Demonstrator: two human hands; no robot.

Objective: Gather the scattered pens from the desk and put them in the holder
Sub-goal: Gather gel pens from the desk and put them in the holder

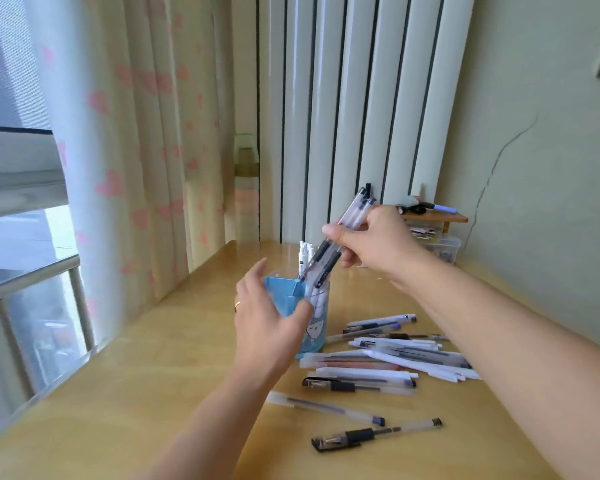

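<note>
Holder (314,320) sits mid-desk (125,393), left hand (267,317) against its near-left side. Right hand (374,239) holds a pen bundle (336,242) tilted above it. Loose pens (388,355) lie right and nearer.

Soft daylight fills the scene, coming from the window (21,216) at the left and filtering through the pale curtain (136,140) beside it. The wooden desk (125,403) nearest the window carries a broad pale sheen, and its surface beyond the holder shows glossy reflections. Shadows are faint and diffuse. The wide lens bends the window frame and the radiator (354,109) to the right of the curtain. Fine detail is smeared throughout, and the right hand (378,237) with its pens (336,240) is slightly motion-blurred.
</note>
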